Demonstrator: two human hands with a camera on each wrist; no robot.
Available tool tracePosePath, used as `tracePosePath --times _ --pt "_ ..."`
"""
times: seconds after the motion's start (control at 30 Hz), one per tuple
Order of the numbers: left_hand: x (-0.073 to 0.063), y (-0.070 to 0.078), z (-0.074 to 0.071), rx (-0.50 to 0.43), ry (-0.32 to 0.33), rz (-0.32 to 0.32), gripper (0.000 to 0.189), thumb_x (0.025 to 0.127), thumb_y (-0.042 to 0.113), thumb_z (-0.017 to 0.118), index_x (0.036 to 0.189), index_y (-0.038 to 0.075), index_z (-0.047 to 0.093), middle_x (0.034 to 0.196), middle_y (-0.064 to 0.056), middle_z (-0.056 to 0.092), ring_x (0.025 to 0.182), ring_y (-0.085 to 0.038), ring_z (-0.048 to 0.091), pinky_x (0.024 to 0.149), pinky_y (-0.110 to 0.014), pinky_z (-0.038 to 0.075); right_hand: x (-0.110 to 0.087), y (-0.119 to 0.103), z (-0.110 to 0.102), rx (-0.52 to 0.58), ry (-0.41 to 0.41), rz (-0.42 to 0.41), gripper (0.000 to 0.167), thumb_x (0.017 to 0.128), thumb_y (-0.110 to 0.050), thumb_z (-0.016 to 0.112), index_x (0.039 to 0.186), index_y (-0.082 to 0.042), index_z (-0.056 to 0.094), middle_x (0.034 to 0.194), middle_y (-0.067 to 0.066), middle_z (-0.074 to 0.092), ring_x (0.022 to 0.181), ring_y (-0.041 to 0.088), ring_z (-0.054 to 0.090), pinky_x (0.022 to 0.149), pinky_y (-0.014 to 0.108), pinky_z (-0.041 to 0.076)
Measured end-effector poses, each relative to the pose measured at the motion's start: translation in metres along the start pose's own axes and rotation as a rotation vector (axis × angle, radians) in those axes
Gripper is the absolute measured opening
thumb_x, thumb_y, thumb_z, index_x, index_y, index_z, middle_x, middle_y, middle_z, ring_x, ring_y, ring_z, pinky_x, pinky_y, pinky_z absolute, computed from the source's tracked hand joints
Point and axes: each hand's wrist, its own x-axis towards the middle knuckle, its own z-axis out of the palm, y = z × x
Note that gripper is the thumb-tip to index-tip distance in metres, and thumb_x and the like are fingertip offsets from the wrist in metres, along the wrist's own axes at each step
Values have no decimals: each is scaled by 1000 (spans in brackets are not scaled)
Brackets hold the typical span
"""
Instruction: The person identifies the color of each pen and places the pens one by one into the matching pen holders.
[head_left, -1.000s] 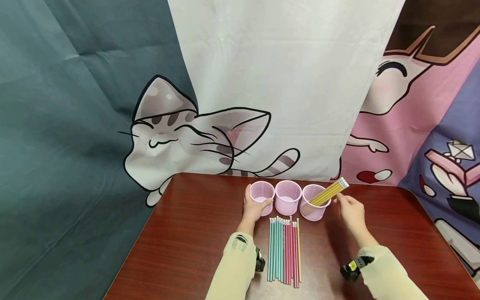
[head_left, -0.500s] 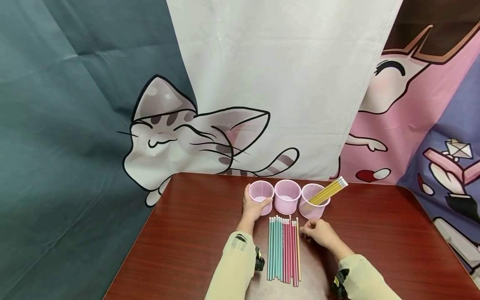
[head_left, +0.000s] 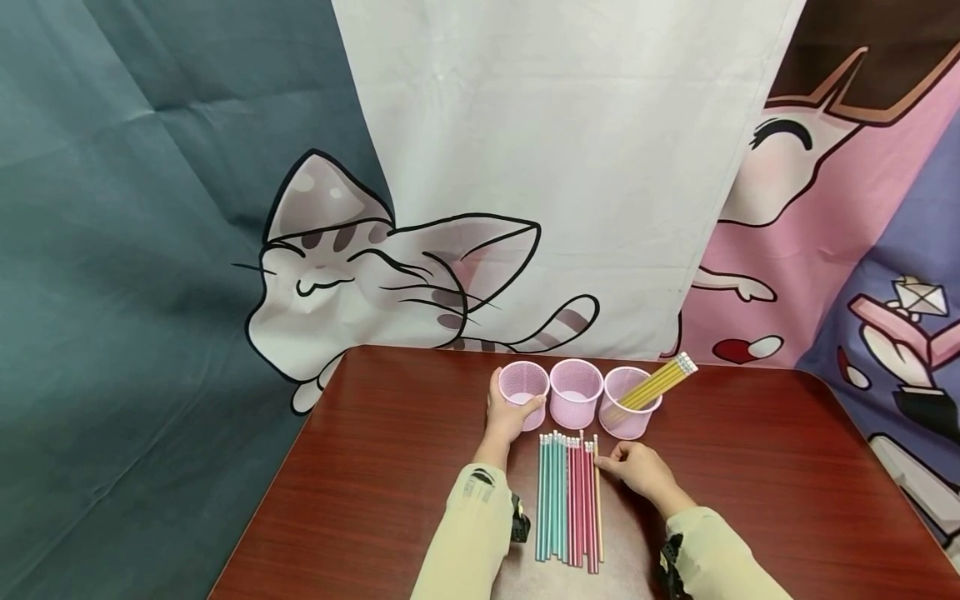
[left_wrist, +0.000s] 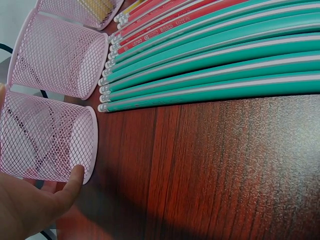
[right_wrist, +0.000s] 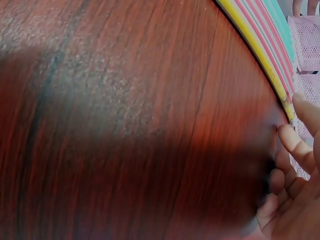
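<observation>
Right hand [head_left: 639, 469] has moved to the yellow pencil [head_left: 599, 517], likely light, stiff, slick, best pinched near its eraser [head_left: 596, 437], fingers curled there, hold unclear; left hand [head_left: 507, 412] grips mesh cup [left_wrist: 45, 135].

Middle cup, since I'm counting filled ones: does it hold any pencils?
No, the middle cup shows its bare base; yellow pencils lean in the right cup.

Left hand [head_left: 506, 418] farther forward, right hand [head_left: 643, 471] nearer

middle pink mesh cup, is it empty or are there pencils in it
Empty: the head view looks through the open top of the middle cup to its pale bottom, with nothing standing inside.
</observation>
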Motion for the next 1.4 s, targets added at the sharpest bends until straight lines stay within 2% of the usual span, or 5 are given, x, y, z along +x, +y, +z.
tracePosePath --times 0.33,0.67,0.97,1.23,1.4 --pt "0 0 -1 4 -3 5 97 62 19 85 142 17 30 134 -21 39 119 -37 42 98 -49 32 0 -7 0 -54 -14 50 36 79 -41 69 63 -14 50 57 -5 47 57 13 45 51 30 35" --pt "-1 1 -2 8 2 1 97 62 19 85 141 17 30 134 -20 39 118 -37 42 98 -49 32 0 -14 -1 -105 -7 72 22 72 -27 64 61 -14 51 57 -4 49 57 15 47 49 32 36" --pt "-1 0 -2 10 3 3 97 62 19 85 141 18 30 134 -20 40 119 -37 42 98 -49 32 1 -18 -1 -140 -27 127 31 73 -33 64 54 -14 48 55 0 47 57 20 47 49 38 39" --pt "-3 1 -1 22 3 -7 97 62 20 86 142 18 30 134 -21 39 118 -37 42 98 -50 32 1 -15 -7 -57 -13 79 29 74 -26 64 54 -13 49 50 -5 44 50 14 42 48 29 34" --pt "-3 2 -2 22 2 -7 97 62 20 86 142 19 30 134 -21 39 118 -39 42 98 -51 32 1 -24 -19 80 12 48 19 74 -19 63 61 -10 52 51 -2 50 49 12 45 48 27 37"
